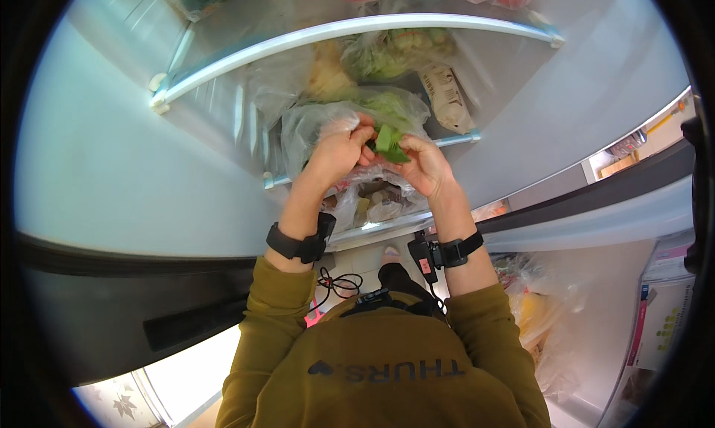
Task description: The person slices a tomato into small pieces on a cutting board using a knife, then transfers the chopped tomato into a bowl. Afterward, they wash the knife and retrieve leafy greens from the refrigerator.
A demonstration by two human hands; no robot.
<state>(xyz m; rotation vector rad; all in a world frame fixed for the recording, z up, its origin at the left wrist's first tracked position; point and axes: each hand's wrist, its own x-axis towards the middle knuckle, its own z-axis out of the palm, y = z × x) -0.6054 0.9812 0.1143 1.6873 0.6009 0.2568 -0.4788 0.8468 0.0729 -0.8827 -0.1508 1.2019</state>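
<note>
In the middle of the head view, both hands are at a clear plastic bag of leafy green vegetables (380, 99) on a refrigerator shelf. My right hand (427, 164) pinches a bright green leafy piece (389, 142) between thumb and fingers. Close to the same piece, my left hand (343, 147) has its fingers curled and its thumb against them. Thin plastic of the bag (304, 126) lies around and behind the left fingers, so whether they grip it is hidden. Each wrist wears a black strap with a small device.
Above is a glass shelf with a pale front edge (357, 30). Behind the hands are bagged greens (402, 48) and a wrapped pale package (445, 97). More bagged food (385, 201) sits below. The open door at right holds a plastic bag (542, 322).
</note>
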